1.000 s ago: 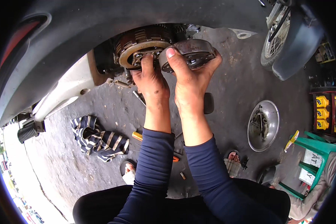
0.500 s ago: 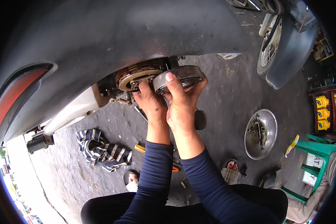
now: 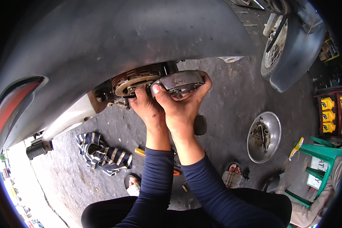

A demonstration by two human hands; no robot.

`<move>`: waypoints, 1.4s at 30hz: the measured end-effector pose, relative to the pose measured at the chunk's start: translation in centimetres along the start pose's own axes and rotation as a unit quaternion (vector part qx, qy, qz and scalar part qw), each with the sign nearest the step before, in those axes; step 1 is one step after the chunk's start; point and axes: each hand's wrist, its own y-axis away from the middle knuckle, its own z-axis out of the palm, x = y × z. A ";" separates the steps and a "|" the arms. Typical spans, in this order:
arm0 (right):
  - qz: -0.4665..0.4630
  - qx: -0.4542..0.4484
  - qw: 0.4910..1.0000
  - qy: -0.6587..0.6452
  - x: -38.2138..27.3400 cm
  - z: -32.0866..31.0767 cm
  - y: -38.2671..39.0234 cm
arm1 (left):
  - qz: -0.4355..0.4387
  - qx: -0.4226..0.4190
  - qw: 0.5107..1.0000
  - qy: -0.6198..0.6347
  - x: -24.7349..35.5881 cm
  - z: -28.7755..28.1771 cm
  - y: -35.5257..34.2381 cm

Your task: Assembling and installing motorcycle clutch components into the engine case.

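Observation:
My right hand point(image 3: 184, 110) grips a round, grey metal drum point(image 3: 185, 78), thumb on its near left edge and fingers around its right side. The drum is tilted, with part of its inner side showing towards me. Close to its left sits a clutch point(image 3: 136, 77) with brown, slotted edges and a pale ring, under the dark motorcycle body point(image 3: 133, 34). My left hand point(image 3: 148, 108) is closed at the clutch's lower face, its thumb against the middle; most of its fingertips are hidden. The two hands nearly touch.
A metal bowl point(image 3: 264, 152) with loose parts stands on the floor to the right. A striped cloth point(image 3: 117, 157) and a yellow-handled tool point(image 3: 140, 152) lie at lower left. A green stool point(image 3: 326, 150) and a motorcycle wheel point(image 3: 271, 57) are at the right.
The drum has tilted so more of its inner side shows, and my right thumb has shifted left along its edge. My left hand stays at the clutch. The whole view has shifted slightly.

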 end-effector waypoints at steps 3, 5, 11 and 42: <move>0.022 0.004 1.000 -0.014 -0.3 0.2 0.2 | 0.066 -0.015 0.991 -0.117 -1.1 -1.1 -0.4; 0.022 0.004 1.000 -0.010 -0.7 0.4 0.2 | 0.083 -0.018 0.987 -0.138 -0.8 -0.9 -0.2; -0.040 -0.010 0.997 0.058 -0.1 0.1 -0.3 | 0.129 -0.025 0.976 -0.171 -1.3 -1.1 -0.4; 0.060 -0.140 0.986 0.061 -3.6 -2.8 -5.2 | -0.007 -0.020 0.988 0.152 -0.8 0.3 -0.2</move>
